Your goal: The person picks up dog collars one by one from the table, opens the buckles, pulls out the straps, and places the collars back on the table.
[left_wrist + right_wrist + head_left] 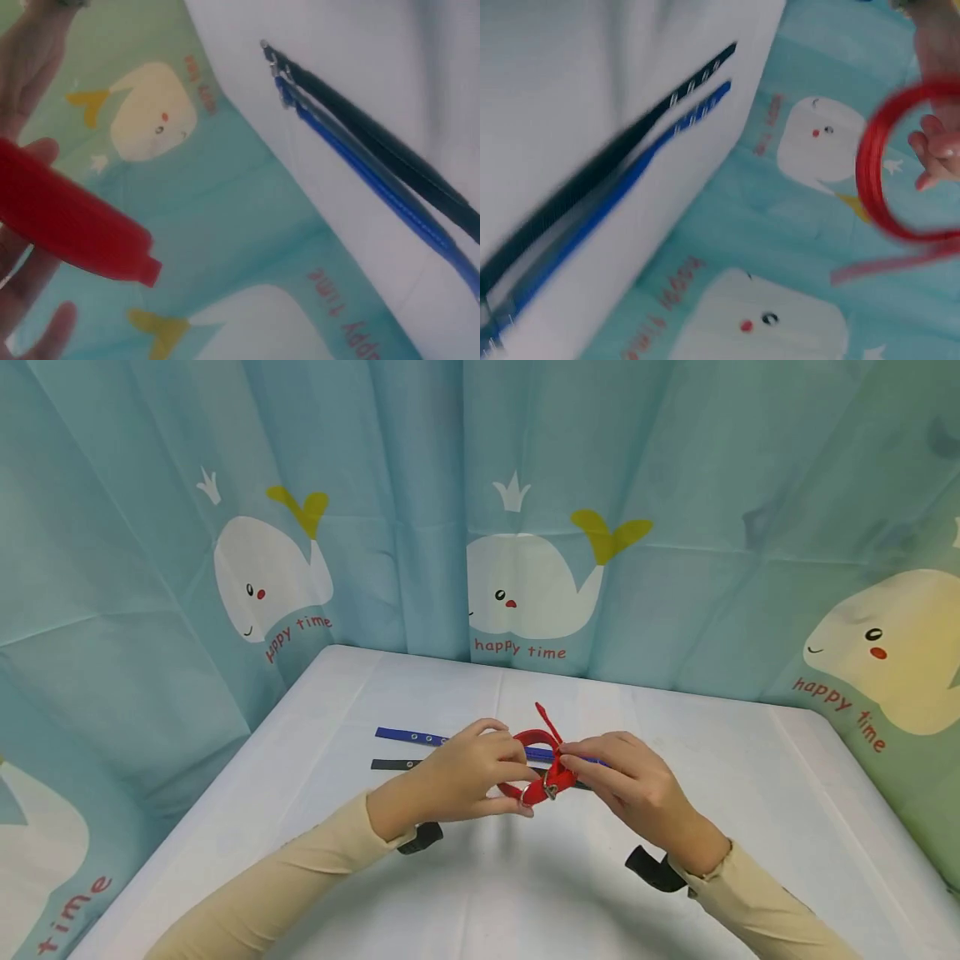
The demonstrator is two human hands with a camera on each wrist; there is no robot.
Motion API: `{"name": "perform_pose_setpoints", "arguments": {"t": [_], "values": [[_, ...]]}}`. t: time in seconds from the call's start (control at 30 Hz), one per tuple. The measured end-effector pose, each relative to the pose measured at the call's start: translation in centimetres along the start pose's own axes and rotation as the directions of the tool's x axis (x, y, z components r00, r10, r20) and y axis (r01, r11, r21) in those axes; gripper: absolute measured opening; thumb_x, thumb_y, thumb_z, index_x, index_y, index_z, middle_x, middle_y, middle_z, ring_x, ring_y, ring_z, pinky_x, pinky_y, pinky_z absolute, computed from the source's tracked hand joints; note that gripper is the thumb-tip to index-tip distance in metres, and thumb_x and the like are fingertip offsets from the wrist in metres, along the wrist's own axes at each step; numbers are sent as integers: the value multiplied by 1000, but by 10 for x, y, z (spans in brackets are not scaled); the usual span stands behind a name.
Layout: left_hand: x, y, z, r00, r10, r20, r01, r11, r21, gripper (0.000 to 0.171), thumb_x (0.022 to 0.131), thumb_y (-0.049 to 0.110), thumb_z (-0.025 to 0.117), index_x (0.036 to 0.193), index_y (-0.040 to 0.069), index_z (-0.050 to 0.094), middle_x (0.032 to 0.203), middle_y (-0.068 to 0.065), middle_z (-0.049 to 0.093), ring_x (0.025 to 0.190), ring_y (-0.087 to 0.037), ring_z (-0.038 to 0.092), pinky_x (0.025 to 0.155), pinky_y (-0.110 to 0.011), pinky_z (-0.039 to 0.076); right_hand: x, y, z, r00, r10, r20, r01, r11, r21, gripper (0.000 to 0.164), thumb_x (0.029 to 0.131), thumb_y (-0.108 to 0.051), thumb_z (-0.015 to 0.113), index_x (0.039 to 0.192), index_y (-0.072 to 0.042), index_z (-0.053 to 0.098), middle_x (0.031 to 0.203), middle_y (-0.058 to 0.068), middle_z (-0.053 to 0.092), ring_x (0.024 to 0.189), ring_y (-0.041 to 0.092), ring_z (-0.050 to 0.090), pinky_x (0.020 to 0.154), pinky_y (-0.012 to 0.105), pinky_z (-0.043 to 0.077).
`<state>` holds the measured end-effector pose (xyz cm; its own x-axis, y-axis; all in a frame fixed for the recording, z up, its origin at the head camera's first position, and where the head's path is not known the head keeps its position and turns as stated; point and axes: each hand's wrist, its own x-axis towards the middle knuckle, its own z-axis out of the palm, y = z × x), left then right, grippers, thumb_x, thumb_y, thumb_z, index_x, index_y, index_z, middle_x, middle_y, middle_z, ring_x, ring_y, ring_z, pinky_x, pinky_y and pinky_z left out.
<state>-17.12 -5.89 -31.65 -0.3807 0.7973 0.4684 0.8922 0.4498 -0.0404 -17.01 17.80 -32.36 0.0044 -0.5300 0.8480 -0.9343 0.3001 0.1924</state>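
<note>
Both hands hold a red collar above the table, bent round into a loop. Its metal buckle and a ring show on the near side, and a red end sticks up at the back. My left hand grips the loop's left side between thumb and fingers. On the right, my right hand pinches the strap near the buckle with thumb and fingertips. The right wrist view shows the red loop with one end trailing; in the left wrist view the collar appears as a broad, blurred band.
Behind the hands, a blue collar and a black collar lie straight, side by side, on the white table. Metal-rimmed holes line their left ends. A blue curtain with whale prints hangs beyond the table's far edge.
</note>
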Motion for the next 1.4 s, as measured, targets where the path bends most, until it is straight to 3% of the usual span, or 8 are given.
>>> {"name": "perform_pose_setpoints", "arguments": {"t": [0.07, 0.23, 0.43, 0.53, 0.7, 0.87, 1.13, 1.4], "values": [[1, -2, 0, 1000, 22, 12, -21, 999, -36, 31, 79, 46, 70, 96, 20, 72, 88, 7, 64, 90, -7, 57, 98, -32, 43, 3, 1, -3, 994, -91, 56, 92, 996, -18, 26, 95, -17, 54, 93, 2, 71, 88, 11, 72, 74, 20, 66, 68, 33, 53], [9, -9, -2, 994, 45, -97, -50, 997, -52, 30, 79, 34, 74, 100, 14, 66, 99, 1, 62, 101, -14, 55, 96, -30, 44, 6, -1, -7, 946, -281, 161, 293, 954, -59, 24, 97, -11, 48, 97, 0, 70, 92, 10, 73, 78, 18, 69, 67, 34, 54], [18, -12, -6, 997, 63, 50, -62, 998, -24, 24, 85, 33, 68, 104, 19, 70, 102, 6, 67, 103, -11, 57, 106, -38, 36, 8, -3, -6, 898, -404, 176, 428, 895, -129, 21, 95, -7, 51, 93, -4, 71, 92, 9, 73, 78, 17, 69, 66, 32, 55], [16, -10, -8, 999, 32, 41, -31, 999, -24, 19, 85, 33, 67, 97, 19, 72, 93, 8, 70, 96, -9, 60, 105, -40, 37, 8, -4, -8, 922, -345, 176, 366, 924, -108, 22, 96, -10, 50, 94, -3, 70, 90, 9, 72, 76, 18, 67, 66, 32, 53], [12, -6, -5, 993, -16, -117, 22, 999, 45, 19, 77, 36, 75, 87, 20, 75, 83, 8, 71, 87, -8, 62, 100, -38, 43, 9, -9, -10, 974, -89, 208, 104, 993, -60, 27, 98, -16, 46, 95, -3, 70, 86, 6, 70, 72, 18, 62, 70, 32, 51], [10, 1, -3, 970, 7, -242, 26, 991, 133, 25, 69, 36, 82, 85, 18, 74, 81, 7, 72, 82, -9, 63, 95, -38, 46, 11, -16, -10, 966, 130, 225, -108, 989, -105, 37, 97, -32, 48, 90, -3, 70, 75, 3, 68, 68, 16, 61, 73, 33, 50], [10, 8, -1, 976, 10, -217, 16, 993, 120, 28, 75, 41, 76, 92, 19, 74, 80, 9, 72, 80, -6, 61, 99, -37, 43, 17, -21, -1, 993, 101, 63, -94, 989, -116, 34, 97, -28, 51, 86, -1, 70, 74, 5, 67, 69, 20, 61, 69, 32, 48], [8, 14, -1, 969, -42, -244, 61, 996, 71, 28, 74, 38, 78, 93, 19, 74, 78, 9, 72, 78, -6, 61, 99, -40, 42, 14, -23, 3, 990, 139, 26, -135, 984, -118, 36, 97, -30, 50, 83, -3, 69, 74, 3, 66, 76, 20, 59, 74, 32, 44]]}}
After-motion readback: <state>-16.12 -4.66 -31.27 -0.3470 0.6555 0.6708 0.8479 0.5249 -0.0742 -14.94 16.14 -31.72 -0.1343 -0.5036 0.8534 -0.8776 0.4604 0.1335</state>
